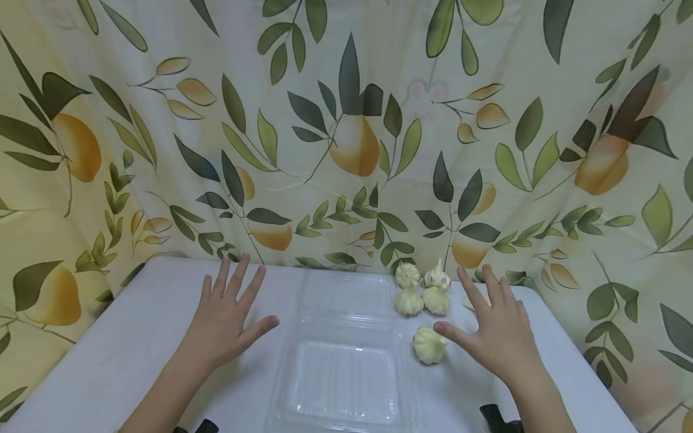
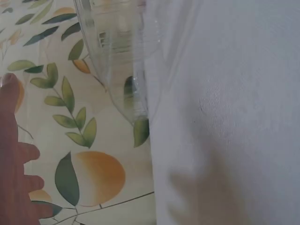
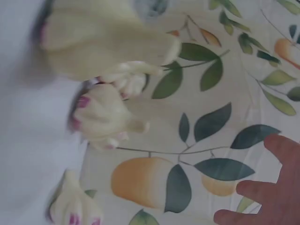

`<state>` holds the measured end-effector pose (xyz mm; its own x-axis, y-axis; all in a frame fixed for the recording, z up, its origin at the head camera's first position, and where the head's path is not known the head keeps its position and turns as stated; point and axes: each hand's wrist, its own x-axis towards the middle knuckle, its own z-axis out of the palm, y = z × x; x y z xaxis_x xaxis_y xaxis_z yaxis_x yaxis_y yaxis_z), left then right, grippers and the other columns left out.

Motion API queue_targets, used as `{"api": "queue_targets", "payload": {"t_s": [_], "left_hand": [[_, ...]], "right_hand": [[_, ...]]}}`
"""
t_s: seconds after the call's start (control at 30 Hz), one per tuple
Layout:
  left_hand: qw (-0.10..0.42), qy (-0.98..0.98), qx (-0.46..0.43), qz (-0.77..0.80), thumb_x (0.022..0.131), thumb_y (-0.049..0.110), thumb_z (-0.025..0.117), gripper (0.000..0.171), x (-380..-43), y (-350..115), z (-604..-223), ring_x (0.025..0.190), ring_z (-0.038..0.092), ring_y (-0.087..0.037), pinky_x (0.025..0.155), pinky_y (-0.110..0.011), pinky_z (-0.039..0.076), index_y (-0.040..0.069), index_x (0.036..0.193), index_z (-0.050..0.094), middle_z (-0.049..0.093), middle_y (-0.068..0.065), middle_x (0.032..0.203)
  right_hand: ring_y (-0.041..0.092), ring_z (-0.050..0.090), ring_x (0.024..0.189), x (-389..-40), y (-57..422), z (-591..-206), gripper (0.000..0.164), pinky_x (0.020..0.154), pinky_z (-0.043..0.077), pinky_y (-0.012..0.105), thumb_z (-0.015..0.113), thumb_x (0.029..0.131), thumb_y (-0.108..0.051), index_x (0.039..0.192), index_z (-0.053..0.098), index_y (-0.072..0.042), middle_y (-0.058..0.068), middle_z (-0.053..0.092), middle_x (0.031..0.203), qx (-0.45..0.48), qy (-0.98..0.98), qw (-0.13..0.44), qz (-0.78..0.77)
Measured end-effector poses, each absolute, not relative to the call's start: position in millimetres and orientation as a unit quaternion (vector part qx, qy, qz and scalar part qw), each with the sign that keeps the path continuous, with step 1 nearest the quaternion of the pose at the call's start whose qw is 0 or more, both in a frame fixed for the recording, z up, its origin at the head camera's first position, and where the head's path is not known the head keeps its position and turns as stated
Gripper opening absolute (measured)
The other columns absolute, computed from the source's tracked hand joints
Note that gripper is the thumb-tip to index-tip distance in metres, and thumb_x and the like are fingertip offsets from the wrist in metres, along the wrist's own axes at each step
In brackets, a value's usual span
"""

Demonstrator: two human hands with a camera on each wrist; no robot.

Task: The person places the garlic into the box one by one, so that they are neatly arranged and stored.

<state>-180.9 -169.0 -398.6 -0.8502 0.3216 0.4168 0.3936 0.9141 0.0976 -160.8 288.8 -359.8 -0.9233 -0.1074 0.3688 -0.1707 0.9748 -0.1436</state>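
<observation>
My left hand (image 1: 223, 325) hovers over the white table with fingers spread, to the left of a clear plastic clamshell container (image 1: 346, 325). The container lies opened out, its lid half toward the back. On the right, my right hand (image 1: 500, 340) is also spread and holds nothing. A garlic bulb (image 1: 429, 346) sits beside the container, near the right thumb tip. Behind it several more garlic bulbs (image 1: 408, 300) stand in a tight group. In the right wrist view a garlic bulb (image 3: 105, 112) shows purple patches. Part of a small pale thing is hidden behind my right fingers.
The white table (image 1: 141, 325) ends at a patterned curtain (image 1: 346, 138) with leaves and orange fruit, hanging along the back and sides. Black straps or mounts (image 1: 491, 417) show by the wrists at the lower edge of the head view.
</observation>
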Motion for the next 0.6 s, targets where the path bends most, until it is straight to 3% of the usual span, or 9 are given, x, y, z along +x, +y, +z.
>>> {"api": "queue_targets", "payload": {"t_s": [0.3,0.4,0.5,0.6], "left_hand": [[0.160,-0.959,-0.189,-0.138,0.093,0.068,0.048,0.086,-190.4,-156.9,-405.7,0.150,0.017,-0.045,0.107,-0.069,0.031,0.022,0.160,0.022,0.013,-0.014,0.167],[0.135,-0.945,-0.205,-0.215,0.097,0.060,0.049,0.077,-190.9,-152.9,-406.3,0.148,0.022,-0.044,0.106,-0.069,0.033,0.023,0.160,0.025,0.017,-0.013,0.166],[0.077,-0.913,-0.214,-0.339,0.102,0.046,0.049,0.064,-188.6,-152.9,-407.5,0.147,0.027,-0.042,0.107,-0.070,0.031,0.022,0.158,0.029,0.024,-0.012,0.164],[-0.027,-0.851,-0.205,-0.483,0.106,0.038,0.044,0.056,-187.3,-151.3,-411.3,0.144,0.031,-0.044,0.106,-0.065,0.036,0.020,0.158,0.030,0.027,-0.015,0.162]], "right_hand": [[0.060,0.008,0.144,-176.6,291.5,-332.0,0.100,0.094,0.018,0.085,0.068,0.085,-0.062,0.161,0.012,-0.030,0.022,0.002,0.166,0.054,-0.966,0.175,0.185],[0.060,0.010,0.144,-174.0,293.1,-331.8,0.101,0.092,0.021,0.085,0.070,0.084,-0.060,0.161,0.012,-0.029,0.023,0.002,0.166,0.053,-0.966,0.168,0.190],[0.060,0.015,0.142,-171.2,290.5,-335.0,0.103,0.091,0.024,0.085,0.072,0.082,-0.061,0.161,0.016,-0.027,0.025,0.005,0.165,0.066,-0.969,0.160,0.178],[0.060,0.021,0.141,-167.5,287.6,-338.3,0.105,0.092,0.026,0.084,0.073,0.079,-0.064,0.161,0.018,-0.028,0.026,0.010,0.164,0.080,-0.972,0.149,0.163]]}}
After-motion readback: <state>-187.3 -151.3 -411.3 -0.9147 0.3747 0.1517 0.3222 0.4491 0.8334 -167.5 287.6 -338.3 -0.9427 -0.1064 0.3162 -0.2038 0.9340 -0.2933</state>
